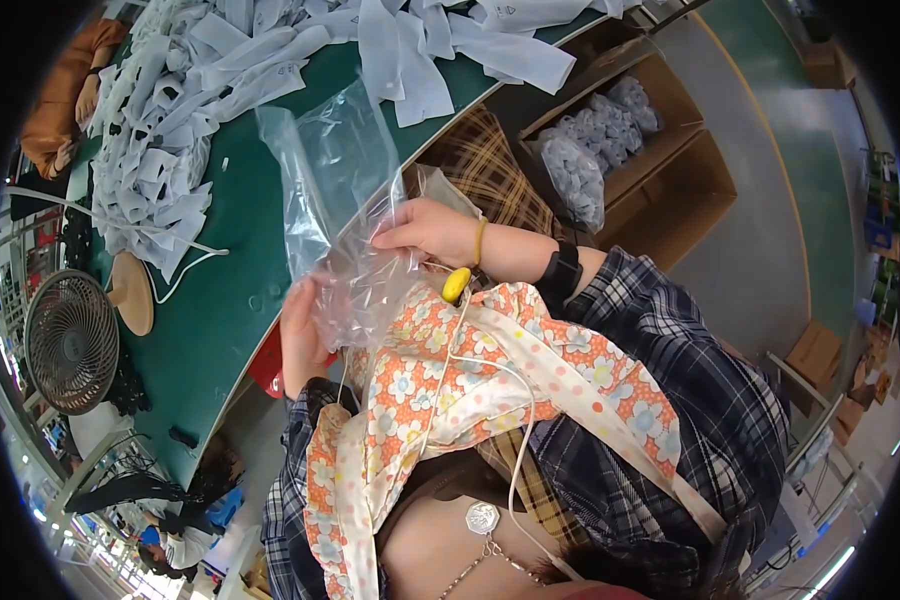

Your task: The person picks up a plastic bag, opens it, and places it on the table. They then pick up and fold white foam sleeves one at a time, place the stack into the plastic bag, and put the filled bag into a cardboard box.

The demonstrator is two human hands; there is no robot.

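Note:
A large clear plastic bag [345,150] is stretched between my two hands at the table's near edge, its far part standing up over the green tabletop. My right hand [435,232] pinches the bag's right side between thumb and fingers. At its lower left side my left hand [300,335] grips the crumpled film, with some of the fingers hidden behind it. The bag looks see-through, with only creases and shine inside. Beyond it, a large heap of frosted white plastic pouches [160,130] covers the far left of the table.
The green table [210,340] carries a fan [70,340] on its left. An open cardboard box [670,185] at the right holds several bagged bundles [595,145]. A person in orange-brown clothing [65,95] is at the far left. A plaid cloth [495,170] lies beside the box.

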